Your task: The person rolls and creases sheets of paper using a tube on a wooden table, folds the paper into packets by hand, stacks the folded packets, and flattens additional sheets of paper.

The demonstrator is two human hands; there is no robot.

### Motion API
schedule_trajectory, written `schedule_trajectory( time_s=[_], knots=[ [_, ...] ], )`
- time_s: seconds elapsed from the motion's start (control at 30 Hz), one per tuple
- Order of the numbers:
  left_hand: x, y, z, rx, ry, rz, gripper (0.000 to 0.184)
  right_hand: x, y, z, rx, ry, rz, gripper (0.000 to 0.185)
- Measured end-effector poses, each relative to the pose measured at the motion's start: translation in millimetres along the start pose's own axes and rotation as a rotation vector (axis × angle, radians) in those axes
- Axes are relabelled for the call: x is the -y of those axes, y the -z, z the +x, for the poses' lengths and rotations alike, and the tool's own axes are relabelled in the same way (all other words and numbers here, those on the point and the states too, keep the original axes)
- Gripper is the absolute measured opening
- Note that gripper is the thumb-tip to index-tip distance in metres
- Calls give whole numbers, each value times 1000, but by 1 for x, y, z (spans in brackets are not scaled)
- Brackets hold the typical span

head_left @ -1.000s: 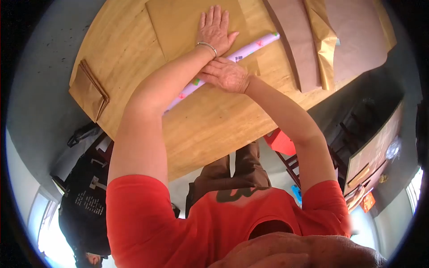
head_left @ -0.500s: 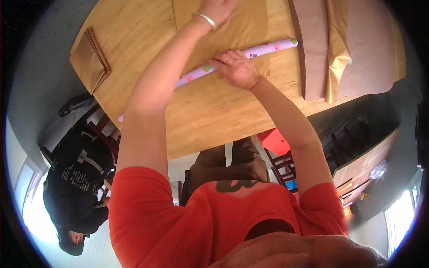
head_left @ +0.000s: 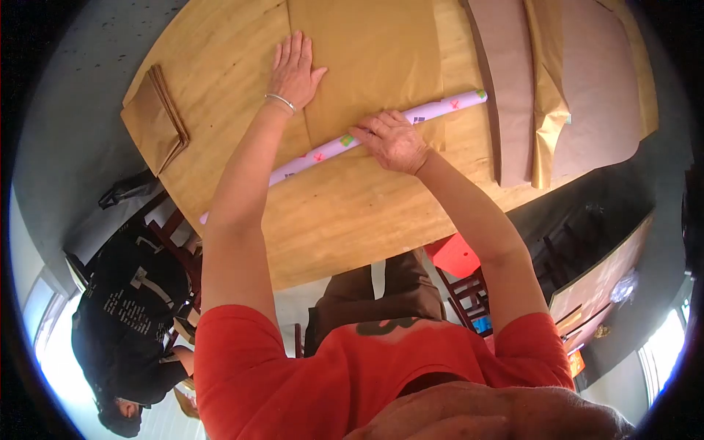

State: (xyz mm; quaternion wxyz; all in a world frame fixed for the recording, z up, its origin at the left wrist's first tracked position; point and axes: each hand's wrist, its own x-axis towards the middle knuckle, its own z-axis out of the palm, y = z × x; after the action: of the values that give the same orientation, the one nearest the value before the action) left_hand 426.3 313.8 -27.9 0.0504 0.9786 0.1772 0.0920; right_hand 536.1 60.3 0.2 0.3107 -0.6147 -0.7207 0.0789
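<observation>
My left hand [head_left: 293, 77] lies flat, palm down with fingers apart, across the left edge of a brown paper sheet [head_left: 374, 55] and the bare wood beside it. A bracelet circles that wrist. A long, thin lilac roll [head_left: 447, 107] with small green and red prints rests slantwise over the near part of the sheet. My right hand [head_left: 396, 143] is closed over the middle of this roll, its fingers curled around the top. Part of the roll passes under my left forearm.
A wooden table [head_left: 330, 227] bears folded brown paper [head_left: 155, 121] at its left edge. Larger brown sheets [head_left: 594, 88] and a creased golden strip [head_left: 546, 95] lie at right. A person in black [head_left: 132, 301] sits at lower left. A red stool [head_left: 453, 257] stands below the table.
My left hand has come back and left from the far side and now rests flat at the sheet's edge. My right hand stays on the roll. The whole view has shifted slightly.
</observation>
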Motion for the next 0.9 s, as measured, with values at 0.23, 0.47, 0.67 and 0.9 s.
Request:
schedule_trajectory(
  time_s=[0.23,0.47,0.67,0.9],
  knots=[
    [-3,0,-2,30,37,37,70,0,0,0,44,-20,11,41],
    [-17,22,-3,79,109,37,68,1,2,4,7,-25,9,42],
    [-106,100,-92,-195,68,-435,28,-2,8,11,118,4,-8,40],
    [-160,87,-142,-74,-160,-440,31,-3,26,31,63,22,-1,28]
  ],
)
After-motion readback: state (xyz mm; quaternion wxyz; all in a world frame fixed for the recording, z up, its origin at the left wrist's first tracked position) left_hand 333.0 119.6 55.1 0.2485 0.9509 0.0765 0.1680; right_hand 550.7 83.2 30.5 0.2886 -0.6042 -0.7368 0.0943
